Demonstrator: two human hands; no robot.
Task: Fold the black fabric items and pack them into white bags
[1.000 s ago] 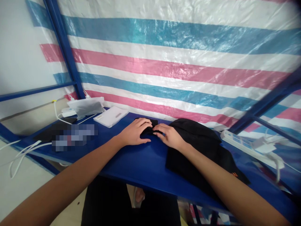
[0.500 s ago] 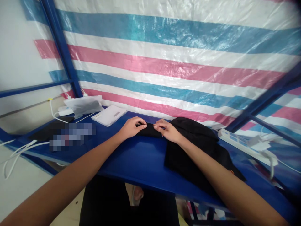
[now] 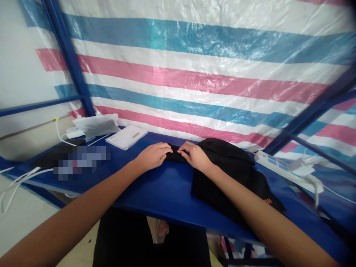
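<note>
A black garment (image 3: 225, 155) with orange lettering lies on the blue desktop (image 3: 155, 189), its body to the right and a narrow part stretched leftward between my hands. My left hand (image 3: 154, 155) is closed at the left end of that narrow part, its fingers curled over the cloth and its thumb mostly hidden. A short way to the right, my right hand (image 3: 195, 155) pinches the same strip between thumb and fingers. My right forearm passes over the garment's body and hides some of it.
Left of my hands are a white notebook (image 3: 127, 137), a pale pouch-like object (image 3: 97, 124), white cables and a blurred-out item (image 3: 80, 161). A white power strip (image 3: 287, 170) lies at the right. Behind hangs a striped plastic sheet (image 3: 180, 74), between blue metal posts (image 3: 66, 55).
My left hand has turned over, so its back now faces up and its thumb has tucked under. My right hand keeps its pinch. The camera view has shifted slightly.
</note>
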